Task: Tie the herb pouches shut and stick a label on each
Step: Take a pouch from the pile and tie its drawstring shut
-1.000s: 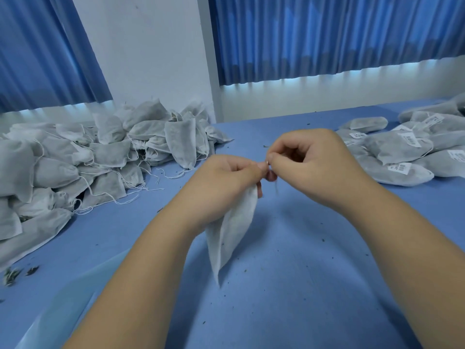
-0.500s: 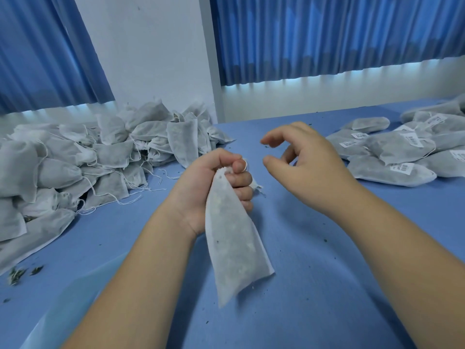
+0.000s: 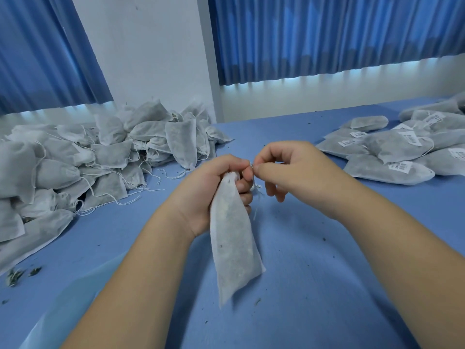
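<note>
Now right hand (image 3: 289, 172) closed in from open, pinching drawstring (image 3: 252, 165); left hand (image 3: 214, 187) still fisted round pouch (image 3: 234, 243) neck.

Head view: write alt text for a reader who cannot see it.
A person's left hand grips the neck of a white herb pouch above a blue table while the right hand pinches its drawstring. Unlabelled pouches are heaped at left; labelled pouches lie at right.
</note>
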`<state>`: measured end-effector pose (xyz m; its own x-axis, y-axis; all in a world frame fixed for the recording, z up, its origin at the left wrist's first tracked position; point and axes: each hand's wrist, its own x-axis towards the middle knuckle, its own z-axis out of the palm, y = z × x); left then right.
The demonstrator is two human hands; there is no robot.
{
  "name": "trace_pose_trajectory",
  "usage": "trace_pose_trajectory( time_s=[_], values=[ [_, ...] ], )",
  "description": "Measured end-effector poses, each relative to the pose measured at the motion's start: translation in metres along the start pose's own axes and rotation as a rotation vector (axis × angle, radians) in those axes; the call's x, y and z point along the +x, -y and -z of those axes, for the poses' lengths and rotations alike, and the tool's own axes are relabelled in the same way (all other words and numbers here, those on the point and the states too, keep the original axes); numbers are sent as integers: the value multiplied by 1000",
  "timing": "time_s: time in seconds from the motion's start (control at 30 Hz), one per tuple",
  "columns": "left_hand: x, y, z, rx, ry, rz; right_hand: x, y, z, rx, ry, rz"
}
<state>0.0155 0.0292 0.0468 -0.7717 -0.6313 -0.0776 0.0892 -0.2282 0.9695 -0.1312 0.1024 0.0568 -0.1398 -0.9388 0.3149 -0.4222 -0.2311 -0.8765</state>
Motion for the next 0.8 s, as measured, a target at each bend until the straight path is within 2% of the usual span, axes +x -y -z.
trace_pose_trajectory(
  time_s=[0.2,0.47,0.8],
  values=[
    [-1,0,3,203,-1,-3,2,-7,1,39,116,-99],
    [-5,-4,2,320,-15,-38,2,-8,3,81,175,-100],
    [-7,-6,-3,445,-177,-123,3,-12,6,63,168,-92]
  ],
)
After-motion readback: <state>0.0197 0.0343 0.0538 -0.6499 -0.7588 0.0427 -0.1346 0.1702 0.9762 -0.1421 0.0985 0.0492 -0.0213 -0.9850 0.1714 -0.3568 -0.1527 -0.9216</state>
